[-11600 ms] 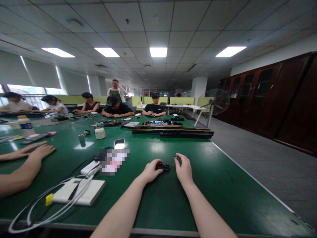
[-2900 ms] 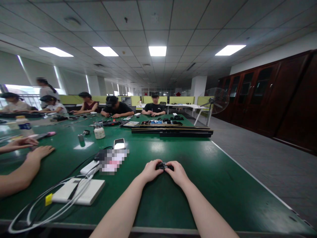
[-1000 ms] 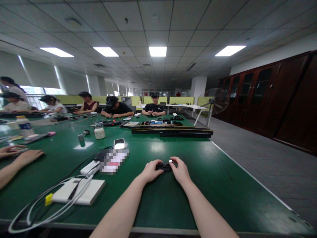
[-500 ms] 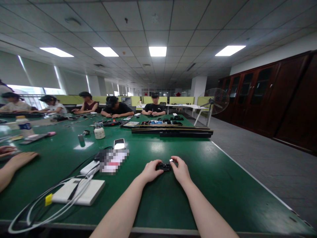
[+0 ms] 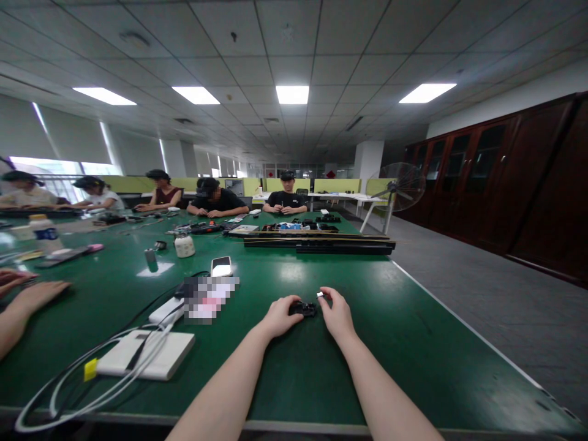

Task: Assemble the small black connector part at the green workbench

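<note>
My left hand (image 5: 281, 316) rests on the green table (image 5: 413, 343) with its fingers closed on a small black part (image 5: 303, 308). My right hand (image 5: 337, 313) is just to the right of that part. Its thumb and forefinger pinch a tiny light-coloured piece (image 5: 320, 294) a little above and to the right of the black part, apart from it.
A white box (image 5: 147, 355) with looped white cables (image 5: 68, 392) lies at front left, a phone (image 5: 222, 266) and a white jar (image 5: 185, 246) farther back. Long black bars (image 5: 321, 245) cross the table beyond my hands. Another person's hands (image 5: 27, 294) rest at left. Several people sit at the far end.
My right hand has drawn slightly up and away from the black part with the tiny piece pinched in it. The neighbour's hands at left have pulled back toward the table edge.
</note>
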Demonstrator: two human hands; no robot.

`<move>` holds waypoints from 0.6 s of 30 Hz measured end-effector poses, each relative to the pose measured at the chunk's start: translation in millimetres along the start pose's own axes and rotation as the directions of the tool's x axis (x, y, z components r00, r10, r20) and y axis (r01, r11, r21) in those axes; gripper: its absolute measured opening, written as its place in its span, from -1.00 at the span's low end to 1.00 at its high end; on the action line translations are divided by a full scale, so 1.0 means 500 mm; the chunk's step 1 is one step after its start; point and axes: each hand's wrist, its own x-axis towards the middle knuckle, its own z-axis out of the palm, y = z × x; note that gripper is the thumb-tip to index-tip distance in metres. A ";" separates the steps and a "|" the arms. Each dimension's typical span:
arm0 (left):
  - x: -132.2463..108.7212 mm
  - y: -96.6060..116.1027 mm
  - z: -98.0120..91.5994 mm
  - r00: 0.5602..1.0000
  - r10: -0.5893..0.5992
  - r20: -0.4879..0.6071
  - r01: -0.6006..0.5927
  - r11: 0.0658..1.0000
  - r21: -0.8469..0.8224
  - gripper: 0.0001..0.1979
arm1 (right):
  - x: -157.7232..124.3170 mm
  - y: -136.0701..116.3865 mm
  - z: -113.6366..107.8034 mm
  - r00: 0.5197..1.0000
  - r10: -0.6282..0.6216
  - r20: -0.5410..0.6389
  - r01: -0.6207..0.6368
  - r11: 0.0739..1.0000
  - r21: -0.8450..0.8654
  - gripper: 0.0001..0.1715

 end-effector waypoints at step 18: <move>0.000 0.000 0.001 1.000 -0.002 -0.001 0.002 1.000 -0.008 -0.54 | 0.000 0.001 -0.001 1.000 -0.005 -0.002 0.005 1.000 0.000 -0.68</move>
